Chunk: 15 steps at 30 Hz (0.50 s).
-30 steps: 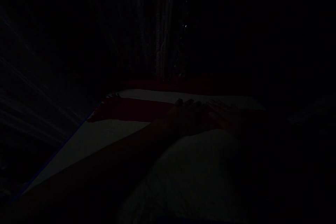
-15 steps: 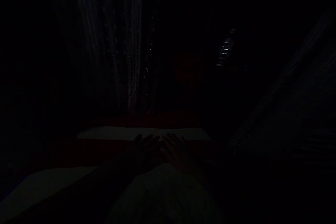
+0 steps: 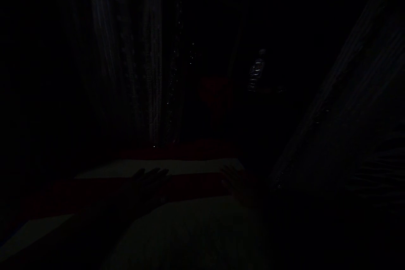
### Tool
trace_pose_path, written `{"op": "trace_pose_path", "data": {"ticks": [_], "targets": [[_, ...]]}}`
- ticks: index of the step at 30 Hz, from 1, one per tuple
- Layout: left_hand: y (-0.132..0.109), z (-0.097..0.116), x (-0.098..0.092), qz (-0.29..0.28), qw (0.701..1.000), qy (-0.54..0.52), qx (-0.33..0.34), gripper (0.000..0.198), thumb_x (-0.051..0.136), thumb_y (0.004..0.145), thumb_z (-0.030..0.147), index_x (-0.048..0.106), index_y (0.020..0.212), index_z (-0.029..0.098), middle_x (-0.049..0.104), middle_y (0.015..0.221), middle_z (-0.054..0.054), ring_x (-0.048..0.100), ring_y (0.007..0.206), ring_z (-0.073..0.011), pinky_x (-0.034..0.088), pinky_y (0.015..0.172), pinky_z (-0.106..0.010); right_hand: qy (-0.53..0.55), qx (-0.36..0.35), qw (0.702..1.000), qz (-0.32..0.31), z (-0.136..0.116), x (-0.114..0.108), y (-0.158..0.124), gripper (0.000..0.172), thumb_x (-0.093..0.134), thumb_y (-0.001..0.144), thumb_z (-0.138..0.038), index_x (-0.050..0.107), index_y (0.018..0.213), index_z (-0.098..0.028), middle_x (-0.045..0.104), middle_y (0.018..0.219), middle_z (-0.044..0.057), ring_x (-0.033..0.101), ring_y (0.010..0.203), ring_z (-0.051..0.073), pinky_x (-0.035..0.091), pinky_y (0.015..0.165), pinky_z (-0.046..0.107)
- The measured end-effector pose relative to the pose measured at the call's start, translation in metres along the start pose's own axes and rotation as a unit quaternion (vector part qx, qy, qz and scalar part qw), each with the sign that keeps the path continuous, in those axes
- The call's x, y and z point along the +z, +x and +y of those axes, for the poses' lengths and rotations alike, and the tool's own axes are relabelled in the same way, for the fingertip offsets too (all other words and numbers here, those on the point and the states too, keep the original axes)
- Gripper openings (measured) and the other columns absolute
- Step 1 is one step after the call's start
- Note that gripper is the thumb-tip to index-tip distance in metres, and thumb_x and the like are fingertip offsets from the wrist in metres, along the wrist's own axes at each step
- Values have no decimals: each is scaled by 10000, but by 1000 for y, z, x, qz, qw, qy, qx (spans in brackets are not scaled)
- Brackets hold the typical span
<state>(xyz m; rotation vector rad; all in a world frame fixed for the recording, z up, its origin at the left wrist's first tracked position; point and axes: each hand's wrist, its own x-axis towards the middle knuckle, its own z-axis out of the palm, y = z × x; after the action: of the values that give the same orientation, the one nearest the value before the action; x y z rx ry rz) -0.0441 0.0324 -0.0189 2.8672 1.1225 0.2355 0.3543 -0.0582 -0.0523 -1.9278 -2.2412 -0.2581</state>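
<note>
Very dim light hides most detail. A cloth with broad red and pale stripes point(image 3: 202, 209) spreads in front of me. On its left part my left hand point(image 3: 147, 185) lies flat with fingers stretched out, across a red stripe and the edge of a pale one. My right hand point(image 3: 238, 181) rests near the cloth's right side, its fingers also extended and apart. Neither hand appears to hold anything. Whether the palms press down or only skim the cloth, I cannot tell.
Shiny hanging strips, perhaps a curtain point(image 3: 153, 71), stand beyond the cloth at the left. A slanting sheet with a faint sheen point(image 3: 335, 101) rises at the right. A small glinting object point(image 3: 256, 69) shows farther back. Darkness hides everything else.
My hands were close together at the middle of the cloth. They have moved apart, the left one to the left and the right one to the right.
</note>
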Motion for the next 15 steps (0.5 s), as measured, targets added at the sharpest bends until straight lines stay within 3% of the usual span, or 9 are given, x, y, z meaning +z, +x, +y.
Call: {"op": "trace_pose_path", "data": {"ticks": [3,5,7,9,11,15], "targets": [[5,12,-17,-24,1000,-6,-15,677,417,1000,714,377,1595,394,322,1667,-21,291,1553,-365,146,1243,-667,-8,0,1000,0,33,-9,-7,497,279,1085,-436,518,1516,-365,404,1596,28,327,1535,252,195,1263,629],[14,28,-29,-29,999,-21,-15,661,352,1020,726,330,1607,424,304,1679,-11,238,1568,-380,117,1222,-713,17,12,999,-39,20,-20,7,532,248,1087,-478,478,1548,-347,342,1631,30,277,1555,269,158,1256,658],[27,48,-34,-25,999,-44,9,618,254,1048,710,304,1609,456,278,1696,23,196,1584,-359,124,1216,-723,67,54,995,-54,-12,-29,29,625,234,1081,-558,359,1626,-279,216,1679,50,176,1587,266,177,1270,622],[42,67,-29,-45,997,-56,41,693,236,1040,728,323,1626,369,274,1701,-37,179,1585,-381,114,1214,-729,96,28,994,-53,-47,-29,49,662,203,1078,-598,324,1643,-274,193,1684,64,176,1587,265,193,1267,613],[53,79,-15,-22,997,-50,55,730,277,1045,708,367,1619,266,299,1692,-92,229,1574,-374,124,1237,-685,91,-30,994,-59,-72,-18,60,656,176,1087,-567,335,1638,-248,231,1673,80,197,1583,255,187,1269,611],[59,82,12,14,994,-57,91,799,307,1042,701,296,1635,166,348,1670,-129,317,1543,-335,162,1253,-609,38,-99,994,-26,-74,16,54,635,186,1087,-509,373,1615,-208,248,1667,85,234,1572,251,203,1265,609]]}}
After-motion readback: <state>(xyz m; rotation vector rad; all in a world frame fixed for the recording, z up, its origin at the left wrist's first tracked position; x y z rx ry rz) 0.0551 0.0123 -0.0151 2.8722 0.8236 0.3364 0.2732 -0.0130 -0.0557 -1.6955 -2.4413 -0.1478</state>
